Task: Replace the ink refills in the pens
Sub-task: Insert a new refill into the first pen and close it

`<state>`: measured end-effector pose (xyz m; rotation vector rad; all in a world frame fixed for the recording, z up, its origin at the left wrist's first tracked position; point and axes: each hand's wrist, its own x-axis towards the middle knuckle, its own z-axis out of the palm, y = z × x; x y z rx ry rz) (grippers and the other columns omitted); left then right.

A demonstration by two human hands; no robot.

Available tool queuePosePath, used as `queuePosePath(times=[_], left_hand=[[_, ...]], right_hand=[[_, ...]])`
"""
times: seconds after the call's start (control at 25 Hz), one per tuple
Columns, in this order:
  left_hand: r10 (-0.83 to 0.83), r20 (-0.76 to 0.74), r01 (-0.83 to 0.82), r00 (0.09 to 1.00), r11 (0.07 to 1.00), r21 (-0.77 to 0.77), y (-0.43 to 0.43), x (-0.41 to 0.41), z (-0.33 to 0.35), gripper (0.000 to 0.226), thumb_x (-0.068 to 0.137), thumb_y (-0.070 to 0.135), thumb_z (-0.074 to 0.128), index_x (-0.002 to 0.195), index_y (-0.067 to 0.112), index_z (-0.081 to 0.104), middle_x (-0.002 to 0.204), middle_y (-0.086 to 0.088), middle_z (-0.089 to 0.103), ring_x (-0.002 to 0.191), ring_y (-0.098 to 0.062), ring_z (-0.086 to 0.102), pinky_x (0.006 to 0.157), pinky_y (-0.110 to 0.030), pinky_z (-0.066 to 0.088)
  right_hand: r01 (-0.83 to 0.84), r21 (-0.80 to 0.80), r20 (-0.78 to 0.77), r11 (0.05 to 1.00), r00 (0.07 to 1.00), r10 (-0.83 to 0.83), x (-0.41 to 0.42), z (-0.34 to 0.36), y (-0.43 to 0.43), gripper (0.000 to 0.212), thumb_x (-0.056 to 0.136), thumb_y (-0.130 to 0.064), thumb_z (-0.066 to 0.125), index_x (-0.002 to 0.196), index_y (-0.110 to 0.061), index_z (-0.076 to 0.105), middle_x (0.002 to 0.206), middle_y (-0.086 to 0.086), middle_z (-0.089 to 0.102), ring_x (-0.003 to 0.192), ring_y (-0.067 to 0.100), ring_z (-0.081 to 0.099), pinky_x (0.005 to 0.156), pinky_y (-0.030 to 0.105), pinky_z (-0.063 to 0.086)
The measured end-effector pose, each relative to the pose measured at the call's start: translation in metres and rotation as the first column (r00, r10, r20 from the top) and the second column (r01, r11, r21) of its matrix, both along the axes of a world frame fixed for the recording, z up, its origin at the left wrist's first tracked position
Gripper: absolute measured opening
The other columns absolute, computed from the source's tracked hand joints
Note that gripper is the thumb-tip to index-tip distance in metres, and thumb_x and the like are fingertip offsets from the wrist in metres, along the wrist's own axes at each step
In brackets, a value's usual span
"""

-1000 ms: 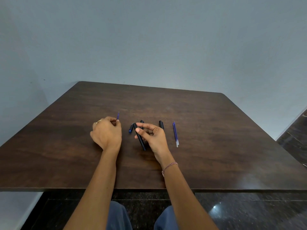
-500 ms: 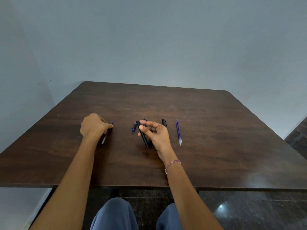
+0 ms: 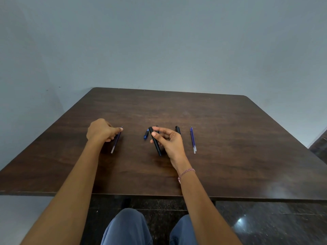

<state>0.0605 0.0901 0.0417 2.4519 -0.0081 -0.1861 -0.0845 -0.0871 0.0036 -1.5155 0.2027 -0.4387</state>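
My right hand (image 3: 169, 142) pinches a black pen barrel (image 3: 155, 143) between thumb and fingers, held slanted above the dark wooden table (image 3: 230, 156). My left hand (image 3: 101, 130) is out to the left, fingers curled, its fingertips on a thin blue ink refill (image 3: 115, 141) that lies on the table. A small blue pen piece (image 3: 146, 135) lies just left of the barrel. Another black pen (image 3: 177, 129) is partly hidden behind my right hand. Two blue refills (image 3: 192, 140) lie side by side further right.
The table stands against a plain grey-blue wall. Its near edge (image 3: 123, 193) runs above my knees, and a dark polished floor (image 3: 265, 223) shows beyond the right side.
My left hand has carried the blue refill away from the pens to the left and lowered it onto the table. My right hand keeps its hold on the black barrel.
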Motion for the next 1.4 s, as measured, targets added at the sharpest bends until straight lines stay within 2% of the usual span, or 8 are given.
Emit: queuePosePath(times=[0.12, 0.2, 0.36, 0.64, 0.96, 1.12, 1.24, 1.4], left_hand=[[0.026, 0.224, -0.039, 0.974, 0.998, 0.054, -0.005, -0.010, -0.001, 0.035, 0.085, 0.044, 0.064, 0.088, 0.010, 0.069, 0.081, -0.006, 0.068, 0.075, -0.019, 0.060, 0.066, -0.034, 0.049], [0.009, 0.381, 0.042, 0.925, 0.991, -0.127, -0.019, -0.026, -0.001, 0.026, 0.088, 0.038, 0.062, 0.094, 0.014, 0.069, 0.084, -0.001, 0.069, 0.076, -0.013, 0.060, 0.070, -0.031, 0.048], [-0.040, 0.375, 0.250, 0.926, 0.810, -0.531, -0.057, -0.070, -0.009, 0.010, 0.088, 0.028, 0.065, 0.089, 0.019, 0.068, 0.076, 0.002, 0.070, 0.074, -0.013, 0.068, 0.080, -0.040, 0.056], [-0.164, 0.387, 0.413, 0.908, 0.513, -0.752, -0.082, -0.098, -0.034, 0.015, 0.078, 0.023, 0.075, 0.093, 0.024, 0.074, 0.089, 0.003, 0.075, 0.088, -0.012, 0.070, 0.080, -0.030, 0.056], [-0.207, 0.449, 0.479, 0.869, 0.574, -0.664, -0.079, -0.096, -0.035, 0.031, 0.070, 0.009, 0.081, 0.094, 0.024, 0.071, 0.085, 0.006, 0.072, 0.080, -0.006, 0.067, 0.075, -0.019, 0.053], [-0.173, 0.411, 0.429, 0.895, 0.586, -0.688, -0.079, -0.093, -0.037, 0.035, 0.072, 0.006, 0.079, 0.103, 0.017, 0.069, 0.079, 0.004, 0.069, 0.075, -0.002, 0.064, 0.074, -0.015, 0.052], [-0.159, 0.396, 0.407, 0.904, 0.600, -0.689, -0.081, -0.092, -0.039, 0.034, 0.071, 0.008, 0.080, 0.103, 0.016, 0.070, 0.073, 0.008, 0.066, 0.070, 0.000, 0.062, 0.071, -0.009, 0.048], [-0.212, 0.451, 0.474, 0.867, 0.630, -0.615, -0.082, -0.091, -0.039, 0.029, 0.069, 0.013, 0.082, 0.089, 0.029, 0.068, 0.077, 0.008, 0.068, 0.073, -0.006, 0.063, 0.071, -0.006, 0.046]], right_hand=[[0.013, 0.006, 0.031, 1.000, 0.999, -0.013, -0.001, 0.001, 0.000, 0.022, 0.084, -0.017, 0.070, 0.104, -0.025, 0.068, 0.084, -0.006, 0.075, 0.081, 0.010, 0.072, 0.067, 0.017, 0.051], [0.058, -0.012, 0.060, 0.998, 0.997, -0.058, 0.000, 0.002, 0.001, 0.024, 0.083, -0.018, 0.070, 0.106, -0.026, 0.068, 0.082, -0.006, 0.075, 0.083, 0.013, 0.072, 0.073, 0.022, 0.052], [0.199, 0.052, 0.166, 0.979, 0.965, -0.205, -0.002, 0.002, 0.000, 0.027, 0.081, -0.017, 0.073, 0.103, -0.032, 0.067, 0.085, 0.001, 0.075, 0.083, 0.011, 0.071, 0.078, 0.026, 0.055], [0.433, -0.005, 0.245, 0.901, 0.874, -0.419, -0.003, 0.002, -0.006, 0.040, 0.080, -0.017, 0.075, 0.117, -0.026, 0.064, 0.081, 0.001, 0.074, 0.081, 0.010, 0.069, 0.082, 0.022, 0.054], [0.423, -0.008, 0.214, 0.906, 0.886, -0.411, -0.004, 0.006, -0.004, 0.031, 0.080, -0.014, 0.074, 0.109, -0.024, 0.068, 0.082, -0.011, 0.070, 0.079, -0.003, 0.066, 0.077, 0.018, 0.053], [0.468, 0.112, 0.270, 0.877, 0.835, -0.480, -0.015, 0.013, -0.017, 0.018, 0.085, -0.016, 0.070, 0.101, -0.023, 0.069, 0.095, -0.001, 0.072, 0.084, 0.006, 0.067, 0.066, 0.017, 0.053], [0.555, 0.064, 0.081, 0.829, 0.825, -0.559, -0.024, 0.026, -0.070, 0.015, 0.085, -0.016, 0.069, 0.097, -0.025, 0.069, 0.096, -0.004, 0.070, 0.090, 0.011, 0.066, 0.075, 0.020, 0.054], [0.365, -0.166, -0.341, 0.916, 0.851, -0.400, -0.034, 0.029, -0.130, 0.029, 0.084, -0.011, 0.071, 0.111, -0.003, 0.066, 0.093, 0.003, 0.065, 0.080, 0.010, 0.058, 0.066, 0.016, 0.045]])
